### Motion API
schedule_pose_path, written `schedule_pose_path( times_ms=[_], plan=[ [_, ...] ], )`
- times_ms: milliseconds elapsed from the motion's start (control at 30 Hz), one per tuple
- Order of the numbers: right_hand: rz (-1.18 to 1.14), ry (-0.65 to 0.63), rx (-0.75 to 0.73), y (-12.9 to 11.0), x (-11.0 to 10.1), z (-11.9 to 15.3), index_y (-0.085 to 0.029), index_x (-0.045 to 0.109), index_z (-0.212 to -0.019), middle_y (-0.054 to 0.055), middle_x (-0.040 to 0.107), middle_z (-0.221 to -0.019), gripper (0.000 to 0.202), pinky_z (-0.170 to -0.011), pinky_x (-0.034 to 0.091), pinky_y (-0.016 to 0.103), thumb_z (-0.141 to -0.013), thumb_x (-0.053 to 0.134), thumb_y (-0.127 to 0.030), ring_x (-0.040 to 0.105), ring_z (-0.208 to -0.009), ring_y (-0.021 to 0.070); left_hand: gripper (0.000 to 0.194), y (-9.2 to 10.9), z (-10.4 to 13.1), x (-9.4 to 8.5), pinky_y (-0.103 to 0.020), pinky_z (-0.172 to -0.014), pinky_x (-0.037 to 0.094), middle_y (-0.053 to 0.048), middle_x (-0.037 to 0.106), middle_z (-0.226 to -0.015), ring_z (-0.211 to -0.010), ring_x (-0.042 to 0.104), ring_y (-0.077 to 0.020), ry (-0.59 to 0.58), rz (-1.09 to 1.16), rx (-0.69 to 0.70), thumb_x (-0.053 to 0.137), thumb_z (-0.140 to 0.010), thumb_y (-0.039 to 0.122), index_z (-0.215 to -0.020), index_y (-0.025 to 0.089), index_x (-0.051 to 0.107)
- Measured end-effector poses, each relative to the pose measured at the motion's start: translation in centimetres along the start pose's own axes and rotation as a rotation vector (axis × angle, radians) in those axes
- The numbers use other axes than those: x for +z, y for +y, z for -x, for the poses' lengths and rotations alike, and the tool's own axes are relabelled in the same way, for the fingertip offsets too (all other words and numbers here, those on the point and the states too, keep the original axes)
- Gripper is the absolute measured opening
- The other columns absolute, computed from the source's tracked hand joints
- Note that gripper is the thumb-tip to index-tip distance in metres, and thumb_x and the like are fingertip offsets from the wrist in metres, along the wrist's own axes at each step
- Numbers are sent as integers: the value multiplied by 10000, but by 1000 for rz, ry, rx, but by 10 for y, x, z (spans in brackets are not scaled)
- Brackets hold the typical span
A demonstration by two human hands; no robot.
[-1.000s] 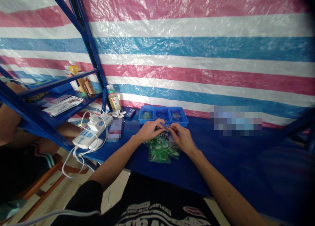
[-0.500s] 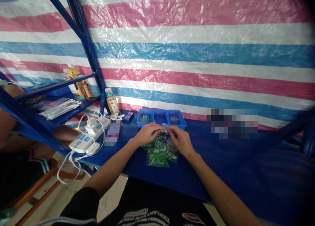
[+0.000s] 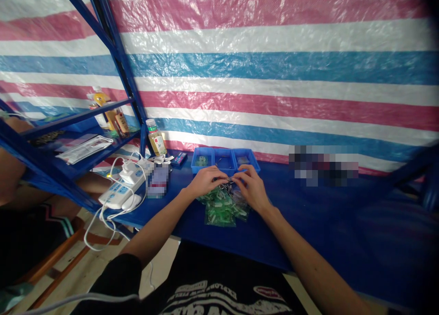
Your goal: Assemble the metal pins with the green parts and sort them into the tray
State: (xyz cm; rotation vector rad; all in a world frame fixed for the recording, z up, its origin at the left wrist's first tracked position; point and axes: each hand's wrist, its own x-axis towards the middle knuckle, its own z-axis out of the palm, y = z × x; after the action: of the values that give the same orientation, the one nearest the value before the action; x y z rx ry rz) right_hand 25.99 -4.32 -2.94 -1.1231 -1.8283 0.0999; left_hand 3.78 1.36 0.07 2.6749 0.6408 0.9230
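My left hand (image 3: 208,181) and my right hand (image 3: 253,187) meet above the blue table. Thumb and fingers of each are pinched at a small dark piece between them, too small to name. Just below the fingertips lies a heap of small dark and shiny metal-looking parts (image 3: 226,187), partly covered by my hands. Nearer to me, green-tinted clear plastic packets (image 3: 221,213) with pale pieces inside are piled up. Right behind my hands stands a blue three-compartment tray (image 3: 233,160), with packets in its left section and small items in the others.
At left are a white power strip (image 3: 115,194) with tangled cables, a blurred-out phone-like object (image 3: 158,180), a small blue box (image 3: 179,158) and a drink bottle (image 3: 156,139). A blue metal frame (image 3: 118,59) rises beside them. Another person's leg (image 3: 85,184) shows at left.
The clear plastic seen between my fingertips has gone from there, and a small dark piece shows instead. My right fingers are lifted and more bent. The view has shifted slightly.
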Motion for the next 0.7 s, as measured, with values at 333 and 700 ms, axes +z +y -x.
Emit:
schedule_pose_path(
  times_ms=[333, 700],
  plan=[
    [-203, -93, 133, -5, 2, -1, -238, 621, -1018, 26, 710, -877, 91, -693, 506, 315, -960, 576, -291, 662, -753, 200, 291, 0, 1, 3, -294, -867, 467, -63, 720, -961, -945, 641, -192, -52, -31, -53, 524, -1030, 398, -995, 183, 717],
    [-429, 135, 377, 0, -2, -6, -199, 705, -995, 56, 740, -864, 279, -581, 507, 297, -911, 641, -457, 693, -700, 211, 431, 2, 0, 0, -255, -702, 383, -25, 672, -760, -737, 609, -158, -52, -91, -165, 461, -1042, 461, -809, 171, 678]
  ],
)
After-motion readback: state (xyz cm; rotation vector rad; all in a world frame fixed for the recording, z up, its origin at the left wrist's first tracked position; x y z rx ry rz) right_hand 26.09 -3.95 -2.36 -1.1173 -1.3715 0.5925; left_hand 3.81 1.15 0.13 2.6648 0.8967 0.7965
